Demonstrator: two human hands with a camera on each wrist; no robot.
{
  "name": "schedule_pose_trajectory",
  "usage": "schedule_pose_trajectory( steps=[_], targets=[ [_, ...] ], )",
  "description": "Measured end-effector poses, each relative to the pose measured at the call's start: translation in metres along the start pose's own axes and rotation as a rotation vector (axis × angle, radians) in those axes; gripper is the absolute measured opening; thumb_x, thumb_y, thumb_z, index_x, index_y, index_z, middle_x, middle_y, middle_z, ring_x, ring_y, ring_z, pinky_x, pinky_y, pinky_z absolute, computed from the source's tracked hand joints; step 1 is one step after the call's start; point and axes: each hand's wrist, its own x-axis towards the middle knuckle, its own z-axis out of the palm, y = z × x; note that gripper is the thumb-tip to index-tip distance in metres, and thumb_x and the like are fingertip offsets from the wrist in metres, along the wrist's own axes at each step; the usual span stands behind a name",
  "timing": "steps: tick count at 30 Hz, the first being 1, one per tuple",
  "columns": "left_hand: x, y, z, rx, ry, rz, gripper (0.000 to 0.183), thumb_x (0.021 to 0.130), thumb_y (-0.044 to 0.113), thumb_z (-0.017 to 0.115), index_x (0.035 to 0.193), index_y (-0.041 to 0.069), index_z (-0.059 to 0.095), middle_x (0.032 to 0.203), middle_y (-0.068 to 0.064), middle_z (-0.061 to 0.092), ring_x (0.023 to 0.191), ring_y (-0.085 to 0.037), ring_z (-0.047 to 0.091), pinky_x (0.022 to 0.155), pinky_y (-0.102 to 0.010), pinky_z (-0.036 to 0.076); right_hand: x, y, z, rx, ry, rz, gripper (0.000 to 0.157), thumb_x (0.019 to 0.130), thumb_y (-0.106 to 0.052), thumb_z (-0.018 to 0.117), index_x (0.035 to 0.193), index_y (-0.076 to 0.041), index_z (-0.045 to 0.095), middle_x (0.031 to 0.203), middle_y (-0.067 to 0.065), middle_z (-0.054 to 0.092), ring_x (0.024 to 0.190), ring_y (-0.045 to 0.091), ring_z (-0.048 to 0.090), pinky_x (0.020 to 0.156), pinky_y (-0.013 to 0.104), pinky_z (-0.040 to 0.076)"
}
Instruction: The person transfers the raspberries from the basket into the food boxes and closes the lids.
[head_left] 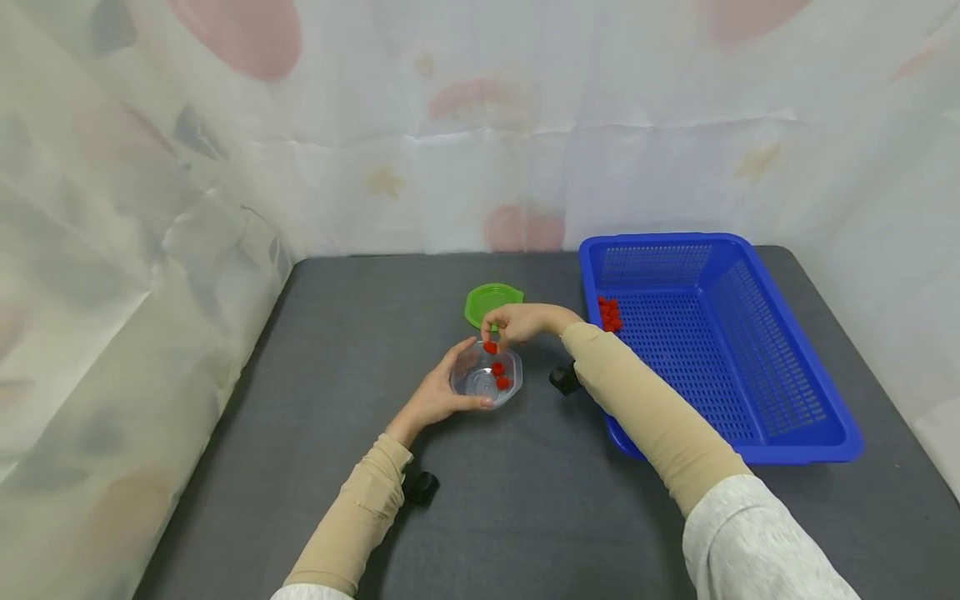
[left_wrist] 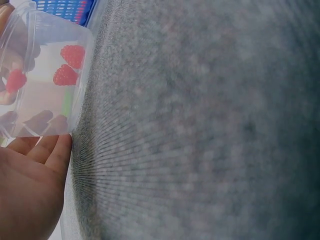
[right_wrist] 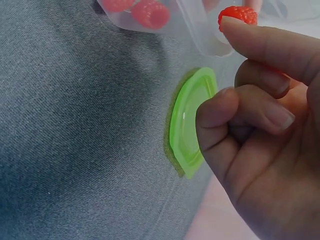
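A clear plastic container (head_left: pixel 471 387) stands on the dark tabletop, with two raspberries (left_wrist: pixel 66 75) lying at its bottom. My left hand (head_left: pixel 437 393) grips it from the left, thumb on the near side and fingers on the far side. Over the container's far rim, my right hand (head_left: pixel 527 322) pinches another raspberry (right_wrist: pixel 238 15) between thumb and forefinger. The other fingers of that hand are curled in, as the right wrist view shows. Just behind the container lies a green lid (head_left: pixel 489 297), partly covered by the right hand in the head view.
On the right stands a large blue plastic basket (head_left: pixel 801 350). Several raspberries (head_left: pixel 611 317) sit along its left inner side, and the right forearm passes over its near left edge. A patterned cloth (head_left: pixel 450 192) hangs behind the table and along its sides.
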Motion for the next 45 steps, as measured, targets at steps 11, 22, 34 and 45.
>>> schedule_pose_trajectory(
  steps=[11, 22, 34, 45],
  targets=[
    [0.0013, 0.0008, 0.0001, -0.001, -0.005, 0.017, 0.1, 0.066, 0.036, 0.084, 0.146, 0.034, 0.022, 0.144, -0.006, 0.043, 0.135, -0.021, 0.04, 0.107, -0.05, 0.033, -0.0013, 0.0041, 0.0018, 0.009, 0.0, -0.003, 0.024, 0.085, 0.0, 0.056, 0.105, -0.012, 0.057, 0.065, 0.002, 0.042, 0.05, 0.011, 0.035, 0.055, 0.03, 0.038],
    [0.0021, 0.0039, 0.0004, 0.005, 0.0, -0.003, 0.1, 0.066, 0.039, 0.083, 0.146, 0.034, 0.023, 0.144, 0.0, 0.042, 0.134, -0.02, 0.04, 0.107, -0.05, 0.033, -0.0047, 0.0066, 0.0002, 0.007, 0.009, -0.015, 0.024, 0.088, -0.006, 0.058, 0.112, -0.009, 0.057, 0.06, -0.001, 0.041, 0.049, 0.01, 0.035, 0.055, 0.03, 0.037],
    [0.002, 0.0019, 0.0002, -0.015, -0.005, 0.023, 0.101, 0.068, 0.031, 0.084, 0.147, 0.027, 0.022, 0.143, -0.004, 0.044, 0.133, -0.021, 0.042, 0.106, -0.051, 0.034, -0.0048, 0.007, 0.0023, 0.016, 0.019, -0.014, 0.023, 0.09, -0.008, 0.056, 0.113, -0.01, 0.057, 0.063, 0.006, 0.044, 0.048, 0.011, 0.035, 0.056, 0.034, 0.038],
    [-0.0017, 0.0048, -0.0006, -0.006, 0.0, -0.001, 0.102, 0.067, 0.034, 0.083, 0.148, 0.026, 0.021, 0.142, -0.003, 0.045, 0.132, -0.02, 0.042, 0.106, -0.05, 0.034, -0.0026, 0.0022, 0.0025, 0.005, 0.01, 0.002, 0.028, 0.09, -0.009, 0.058, 0.117, -0.007, 0.056, 0.06, 0.004, 0.042, 0.047, 0.011, 0.034, 0.055, 0.032, 0.036]
  ],
)
